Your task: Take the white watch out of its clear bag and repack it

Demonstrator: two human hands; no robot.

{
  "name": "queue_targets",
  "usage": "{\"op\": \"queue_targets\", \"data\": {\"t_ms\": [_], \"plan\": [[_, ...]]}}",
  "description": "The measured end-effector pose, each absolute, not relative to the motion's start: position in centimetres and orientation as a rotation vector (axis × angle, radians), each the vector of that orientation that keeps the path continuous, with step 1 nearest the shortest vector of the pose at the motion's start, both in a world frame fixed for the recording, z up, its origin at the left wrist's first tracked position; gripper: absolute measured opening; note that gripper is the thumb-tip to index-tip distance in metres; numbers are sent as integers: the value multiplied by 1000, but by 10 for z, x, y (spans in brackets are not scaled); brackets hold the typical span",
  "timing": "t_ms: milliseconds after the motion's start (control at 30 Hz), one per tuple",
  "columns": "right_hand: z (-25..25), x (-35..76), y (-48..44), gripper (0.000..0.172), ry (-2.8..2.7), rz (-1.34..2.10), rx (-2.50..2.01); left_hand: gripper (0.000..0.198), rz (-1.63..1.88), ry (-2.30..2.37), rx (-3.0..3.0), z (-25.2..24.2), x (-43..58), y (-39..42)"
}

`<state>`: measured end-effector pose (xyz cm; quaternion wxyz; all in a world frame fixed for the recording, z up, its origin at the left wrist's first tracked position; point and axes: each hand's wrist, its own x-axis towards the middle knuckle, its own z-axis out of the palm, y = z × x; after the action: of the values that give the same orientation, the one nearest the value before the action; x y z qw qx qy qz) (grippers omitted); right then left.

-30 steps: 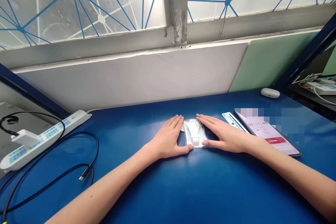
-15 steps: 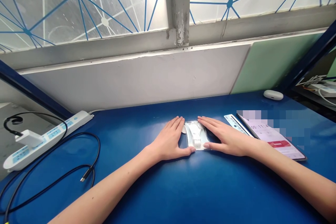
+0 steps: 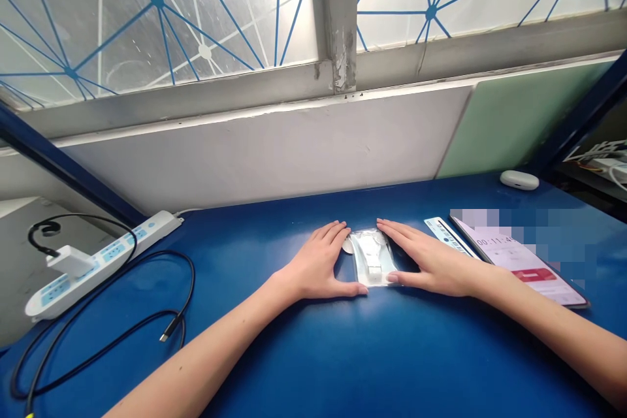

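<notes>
A clear plastic packet (image 3: 362, 261) lies flat on the blue tabletop (image 3: 313, 353), with a white object (image 3: 375, 264) inside whose kind I cannot make out. My left hand (image 3: 318, 264) rests at its left side, fingers stretched out and thumb tip by the near left corner. A small pale rounded piece (image 3: 347, 245) shows between these fingers and the packet. On the other side, my right hand (image 3: 424, 258) has its fingers extended along the right edge, its thumb touching the near right corner. Neither hand is closed around anything.
Right of my hands lie a light-blue printed strip (image 3: 445, 235) and a phone (image 3: 533, 274) with a timer on screen. A white earbud case (image 3: 520, 179) sits farther back. A power strip (image 3: 110, 251) with a white charger (image 3: 73, 261) and black cable (image 3: 189, 268) occupies the left.
The whole view has shifted slightly, so the scene sits a little farther right and lower. Both hands stay beside the packet in nearly the same pose.
</notes>
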<state>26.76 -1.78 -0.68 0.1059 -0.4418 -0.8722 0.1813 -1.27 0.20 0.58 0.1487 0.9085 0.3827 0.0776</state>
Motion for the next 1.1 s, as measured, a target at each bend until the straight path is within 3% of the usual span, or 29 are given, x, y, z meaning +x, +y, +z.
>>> {"op": "queue_targets", "data": {"t_ms": [1100], "plan": [[-19, 271, -13, 93, -2591, 380, -1250, 110, 232, 1102, 2630, 4, -13, 1]]}}
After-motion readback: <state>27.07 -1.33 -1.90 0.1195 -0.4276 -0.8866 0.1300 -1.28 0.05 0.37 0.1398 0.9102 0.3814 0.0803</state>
